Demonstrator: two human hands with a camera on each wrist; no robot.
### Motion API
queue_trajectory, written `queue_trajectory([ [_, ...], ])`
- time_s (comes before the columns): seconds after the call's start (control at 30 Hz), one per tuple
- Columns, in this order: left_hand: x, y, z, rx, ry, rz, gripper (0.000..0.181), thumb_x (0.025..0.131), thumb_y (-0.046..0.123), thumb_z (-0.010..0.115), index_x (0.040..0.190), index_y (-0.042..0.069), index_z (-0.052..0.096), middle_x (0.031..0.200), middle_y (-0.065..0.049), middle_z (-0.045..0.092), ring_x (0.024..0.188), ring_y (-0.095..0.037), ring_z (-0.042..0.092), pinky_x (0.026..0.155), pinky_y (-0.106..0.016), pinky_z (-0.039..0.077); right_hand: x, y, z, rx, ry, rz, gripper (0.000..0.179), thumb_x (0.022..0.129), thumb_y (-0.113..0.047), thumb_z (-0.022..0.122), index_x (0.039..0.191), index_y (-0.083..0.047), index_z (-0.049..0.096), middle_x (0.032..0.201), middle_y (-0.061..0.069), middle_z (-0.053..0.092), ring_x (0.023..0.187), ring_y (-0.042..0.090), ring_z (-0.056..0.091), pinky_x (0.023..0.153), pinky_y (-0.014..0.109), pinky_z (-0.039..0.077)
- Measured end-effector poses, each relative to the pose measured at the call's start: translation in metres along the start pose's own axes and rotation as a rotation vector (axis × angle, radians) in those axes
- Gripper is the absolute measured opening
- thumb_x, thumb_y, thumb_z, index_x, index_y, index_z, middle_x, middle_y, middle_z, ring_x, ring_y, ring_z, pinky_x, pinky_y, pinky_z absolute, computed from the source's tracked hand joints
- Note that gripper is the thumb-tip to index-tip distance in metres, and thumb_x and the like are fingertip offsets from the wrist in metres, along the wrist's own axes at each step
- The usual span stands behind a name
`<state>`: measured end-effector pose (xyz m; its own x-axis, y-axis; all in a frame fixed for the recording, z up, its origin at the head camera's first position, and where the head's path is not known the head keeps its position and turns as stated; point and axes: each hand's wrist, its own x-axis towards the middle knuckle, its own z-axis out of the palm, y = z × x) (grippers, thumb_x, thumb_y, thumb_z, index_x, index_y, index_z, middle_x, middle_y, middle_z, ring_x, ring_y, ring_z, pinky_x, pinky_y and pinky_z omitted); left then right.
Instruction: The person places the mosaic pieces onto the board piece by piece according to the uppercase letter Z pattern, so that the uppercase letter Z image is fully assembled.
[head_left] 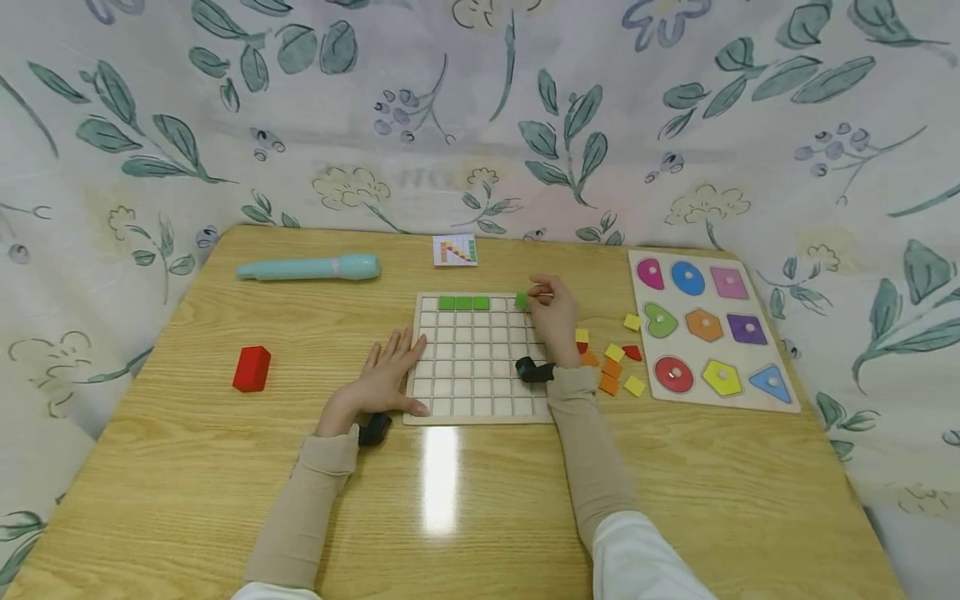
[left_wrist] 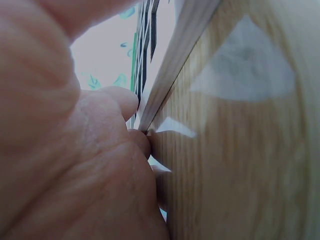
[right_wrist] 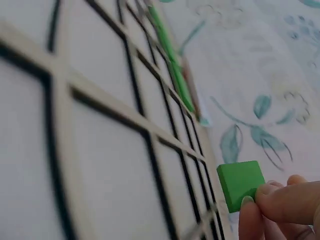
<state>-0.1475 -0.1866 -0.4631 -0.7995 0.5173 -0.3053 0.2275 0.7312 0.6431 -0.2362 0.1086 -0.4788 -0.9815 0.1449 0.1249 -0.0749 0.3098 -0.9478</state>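
A wooden grid board (head_left: 482, 421) lies on the table, with three green square tiles (head_left: 463, 303) side by side in its top row. My right hand (head_left: 553, 315) pinches another green square tile (right_wrist: 241, 185) between thumb and fingertips, over the top row toward the board's right corner. In the right wrist view this tile stands tilted near the grid's edge. My left hand (head_left: 386, 372) lies with fingers spread along the board's left edge, its thumb at the lower left corner. The left wrist view shows the palm close beside the board's side.
Loose yellow, orange and red pieces (head_left: 611, 367) lie right of the board, partly behind the right wrist. Further right is a shape puzzle board (head_left: 720, 398). A small pattern card (head_left: 454, 250) and a turquoise pen-shaped object (head_left: 309, 267) lie at the back; a red block (head_left: 252, 368) sits left.
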Motion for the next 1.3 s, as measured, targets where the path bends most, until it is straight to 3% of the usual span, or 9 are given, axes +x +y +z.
queue_trajectory([
  [0.2,0.0,0.001,0.001,0.0,-0.001,-0.007,0.119,0.075,0.04,0.08,0.156,0.005,0.001,0.16,-0.02,-0.019,0.147,-0.038,-0.023,0.115,-0.058,-0.019,-0.003,-0.004,0.018,-0.01,-0.039,-0.055,0.029,0.09,0.006,0.059,0.118,0.002,0.063,0.1,0.019,0.065,0.098,0.034,0.067,0.089,0.042,0.056],
  [0.47,0.0,0.001,0.0,0.001,-0.003,-0.008,0.119,0.075,0.041,0.08,0.156,0.006,0.0,0.16,-0.019,-0.019,0.147,-0.037,-0.023,0.115,-0.058,-0.019,-0.004,-0.008,0.029,-0.006,-0.075,-0.058,0.026,0.091,0.007,0.058,0.116,0.003,0.064,0.1,0.02,0.068,0.099,0.032,0.067,0.091,0.041,0.055],
  [0.73,0.0,0.0,0.001,0.009,-0.005,-0.013,0.12,0.075,0.043,0.079,0.156,0.006,-0.001,0.16,-0.019,-0.02,0.147,-0.037,-0.023,0.116,-0.058,-0.019,-0.007,-0.009,0.031,-0.149,-0.238,-0.034,0.031,0.095,0.0,0.054,0.126,-0.002,0.06,0.11,0.015,0.072,0.105,0.029,0.066,0.093,0.04,0.052],
  [0.9,0.002,0.001,0.0,0.005,0.001,-0.007,0.119,0.075,0.042,0.079,0.156,0.006,0.0,0.16,-0.019,-0.019,0.147,-0.037,-0.023,0.116,-0.058,-0.019,-0.006,-0.008,0.028,-0.118,-0.298,-0.024,0.033,0.097,-0.006,0.055,0.129,-0.002,0.057,0.114,0.016,0.071,0.109,0.03,0.065,0.099,0.041,0.05],
  [1.1,0.004,0.0,0.002,0.009,-0.006,-0.004,0.119,0.075,0.043,0.079,0.156,0.006,0.0,0.16,-0.02,-0.019,0.147,-0.037,-0.024,0.115,-0.059,-0.019,-0.001,-0.002,0.0,0.002,-0.318,0.079,0.035,0.099,-0.011,0.055,0.133,-0.003,0.054,0.126,0.018,0.064,0.119,0.031,0.059,0.102,0.039,0.048],
  [1.2,0.003,0.0,0.002,0.01,-0.004,-0.008,0.119,0.075,0.043,0.079,0.156,0.007,0.0,0.16,-0.019,-0.019,0.147,-0.037,-0.024,0.116,-0.058,-0.02,0.002,0.0,-0.027,0.022,-0.3,0.093,0.038,0.097,-0.009,0.056,0.135,-0.001,0.052,0.128,0.023,0.061,0.119,0.034,0.057,0.096,0.031,0.05],
  [1.3,0.001,-0.001,0.0,0.008,0.002,-0.007,0.119,0.075,0.043,0.079,0.156,0.006,0.0,0.16,-0.019,-0.019,0.147,-0.037,-0.024,0.115,-0.058,-0.02,0.003,0.003,-0.054,-0.016,-0.338,0.083,0.042,0.095,-0.004,0.058,0.136,0.003,0.05,0.128,0.028,0.059,0.116,0.038,0.056,0.084,0.017,0.048],
])
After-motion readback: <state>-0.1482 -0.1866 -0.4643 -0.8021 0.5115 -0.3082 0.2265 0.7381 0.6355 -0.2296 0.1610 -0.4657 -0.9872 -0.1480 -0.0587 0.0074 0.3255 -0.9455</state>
